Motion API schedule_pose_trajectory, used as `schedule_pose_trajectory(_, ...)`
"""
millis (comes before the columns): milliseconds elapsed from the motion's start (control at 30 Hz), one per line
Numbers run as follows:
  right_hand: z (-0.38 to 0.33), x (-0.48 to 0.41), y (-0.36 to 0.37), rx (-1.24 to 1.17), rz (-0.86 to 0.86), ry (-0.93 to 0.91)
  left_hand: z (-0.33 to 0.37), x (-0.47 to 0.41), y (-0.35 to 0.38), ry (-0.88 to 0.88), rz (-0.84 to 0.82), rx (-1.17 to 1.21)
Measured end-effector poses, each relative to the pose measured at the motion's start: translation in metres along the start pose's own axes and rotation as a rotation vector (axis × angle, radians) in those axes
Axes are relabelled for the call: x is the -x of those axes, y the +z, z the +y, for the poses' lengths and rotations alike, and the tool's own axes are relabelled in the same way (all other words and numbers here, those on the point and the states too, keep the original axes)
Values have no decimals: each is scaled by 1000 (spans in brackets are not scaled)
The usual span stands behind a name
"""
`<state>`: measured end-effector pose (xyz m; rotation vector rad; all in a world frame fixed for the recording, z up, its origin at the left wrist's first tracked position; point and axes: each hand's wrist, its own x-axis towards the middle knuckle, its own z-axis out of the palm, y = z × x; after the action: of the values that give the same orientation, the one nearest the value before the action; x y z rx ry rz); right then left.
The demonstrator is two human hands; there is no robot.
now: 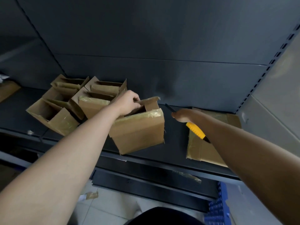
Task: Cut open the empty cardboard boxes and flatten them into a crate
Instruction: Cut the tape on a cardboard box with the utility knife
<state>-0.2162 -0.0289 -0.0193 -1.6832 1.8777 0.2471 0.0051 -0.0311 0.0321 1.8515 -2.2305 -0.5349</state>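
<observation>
Open box (138, 127) on shelf edge (146, 161), left hand (129, 99) pinching its top flap. Right hand (182, 115) beside it, closed round yellow knife (195, 131). Beyond right hand: one flattened box (209, 151). Left of left hand: several boxes (68, 101) uncut. Blue crate (218, 207) below, contents unseen. Mostly undone.

Left grip (129, 99) clenched; right grip (181, 115) fisted.
</observation>
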Motion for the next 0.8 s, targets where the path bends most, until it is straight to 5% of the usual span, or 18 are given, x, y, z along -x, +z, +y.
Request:
schedule_pose_trajectory(233, -28, -25, 27, -130, -90, 0, -24, 19, -23, -101, 64, 70)
schedule_pose_trajectory(533, -19, -71, 71, 159, -61, -46, -38, 40, -32, -229, 149, 269)
schedule_pose_trajectory(667, -21, -64, 56, -603, 122, 75, -33, 39, -30, -248, 179, 303)
schedule_pose_trajectory(800, -14, -45, 20, -1218, -137, 44, -29, 33, -29, -262, 267, 339)
